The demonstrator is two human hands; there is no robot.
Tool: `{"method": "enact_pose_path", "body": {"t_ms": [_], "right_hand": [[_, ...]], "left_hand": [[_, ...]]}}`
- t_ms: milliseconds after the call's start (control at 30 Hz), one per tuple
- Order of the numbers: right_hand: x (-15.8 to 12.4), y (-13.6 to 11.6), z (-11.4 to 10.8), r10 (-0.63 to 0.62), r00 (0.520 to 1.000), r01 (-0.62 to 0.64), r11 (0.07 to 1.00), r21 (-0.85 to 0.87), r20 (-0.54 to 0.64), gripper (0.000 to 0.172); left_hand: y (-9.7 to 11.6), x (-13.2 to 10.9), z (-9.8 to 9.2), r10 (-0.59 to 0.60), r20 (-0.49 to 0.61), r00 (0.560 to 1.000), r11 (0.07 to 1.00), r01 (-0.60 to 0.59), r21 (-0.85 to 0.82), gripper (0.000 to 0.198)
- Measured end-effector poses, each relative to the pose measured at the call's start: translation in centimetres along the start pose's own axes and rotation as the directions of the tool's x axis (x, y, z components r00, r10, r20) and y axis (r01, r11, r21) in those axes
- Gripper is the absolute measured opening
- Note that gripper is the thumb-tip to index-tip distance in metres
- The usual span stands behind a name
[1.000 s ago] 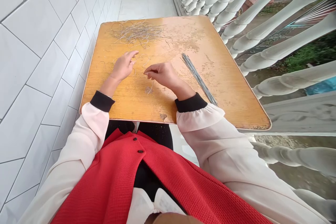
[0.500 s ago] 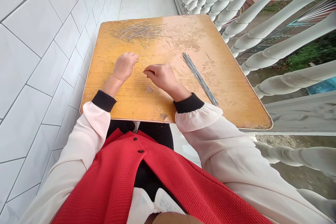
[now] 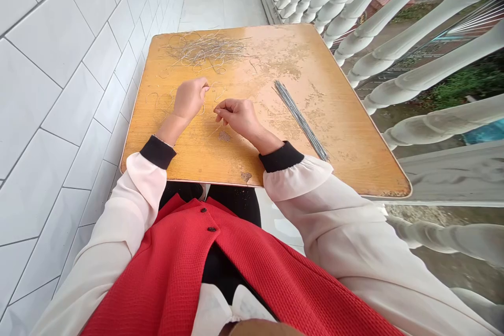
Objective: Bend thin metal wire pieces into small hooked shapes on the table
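Note:
My left hand (image 3: 190,97) is closed in a pinch above the left part of the wooden table (image 3: 346,152). My right hand (image 3: 237,114) faces it a short way off, thumb and forefinger pressed together on a thin wire (image 3: 213,131), part of which shows below the fingers. Whether the left fingers hold the same wire is too fine to make out. Bent loose wires (image 3: 217,90) lie on the tabletop around both hands. Further back rests a tangled pile of curled wires (image 3: 208,50). A bundle of straight grey wires (image 3: 301,119) lies to the right of my right hand.
A white tiled wall (image 3: 59,89) runs close along the table's left side. White balusters (image 3: 378,65) line its right side. The tabletop has worn, peeling patches (image 3: 285,65), and its front edge is close to my lap.
My right hand has turned slightly and its lower fingers have loosened a little, with wire showing beneath. The left hand stays nearly in place.

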State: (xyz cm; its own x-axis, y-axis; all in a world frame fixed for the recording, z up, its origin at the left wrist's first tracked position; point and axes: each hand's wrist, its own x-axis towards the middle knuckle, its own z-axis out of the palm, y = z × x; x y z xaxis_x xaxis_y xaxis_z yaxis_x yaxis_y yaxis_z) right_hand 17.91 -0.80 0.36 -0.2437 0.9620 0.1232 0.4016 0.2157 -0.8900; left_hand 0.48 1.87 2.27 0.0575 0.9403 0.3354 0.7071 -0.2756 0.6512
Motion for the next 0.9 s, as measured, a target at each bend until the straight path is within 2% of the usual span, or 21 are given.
{"method": "enact_pose_path", "body": {"t_ms": [133,200,400,467,567,667,767,900], "right_hand": [[0.2,-0.4,0.0,0.072,0.997,-0.069,0.993,0.093,-0.024,0.026],[0.4,-0.3,-0.1,0.085,0.996,-0.08,0.988,0.132,-0.028,0.026],[0.9,0.3,-0.7,0.081,0.992,-0.061,0.978,0.201,-0.092,0.023],[1.1,0.4,-1.0,0.088,0.986,-0.051,0.967,0.251,-0.141,0.023],[1.2,0.4,-1.3,0.097,0.976,-0.035,0.953,0.301,-0.194,0.022],[1.3,0.4,-1.6,0.09,0.973,-0.013,0.94,0.341,-0.213,0.022],[1.3,0.4,-1.9,0.081,0.973,0.006,0.927,0.375,-0.215,0.021],[1.5,0.7,-2.3,0.079,0.973,0.012,0.92,0.391,-0.217,0.021]], "left_hand": [[0.7,0.1,0.5,-0.136,0.049,0.989,0.944,0.144,-0.298,0.021],[0.4,0.3,0.8,-0.196,0.081,0.977,0.9,0.212,-0.381,0.02],[-0.4,0.1,0.9,-0.256,0.067,0.964,0.855,0.258,-0.451,0.009],[-0.1,-0.5,1.0,-0.27,0.119,0.956,0.839,0.294,-0.458,0.011],[0.6,-1.7,1.4,-0.242,0.286,0.927,0.829,0.351,-0.435,0.016],[1.1,-2.5,1.8,-0.148,0.418,0.896,0.823,0.346,-0.45,0.007],[1.3,-2.7,2.0,-0.11,0.445,0.889,0.791,0.349,-0.502,0.012],[1.4,-2.9,1.8,-0.107,0.388,0.916,0.75,0.33,-0.573,0.01]]}}
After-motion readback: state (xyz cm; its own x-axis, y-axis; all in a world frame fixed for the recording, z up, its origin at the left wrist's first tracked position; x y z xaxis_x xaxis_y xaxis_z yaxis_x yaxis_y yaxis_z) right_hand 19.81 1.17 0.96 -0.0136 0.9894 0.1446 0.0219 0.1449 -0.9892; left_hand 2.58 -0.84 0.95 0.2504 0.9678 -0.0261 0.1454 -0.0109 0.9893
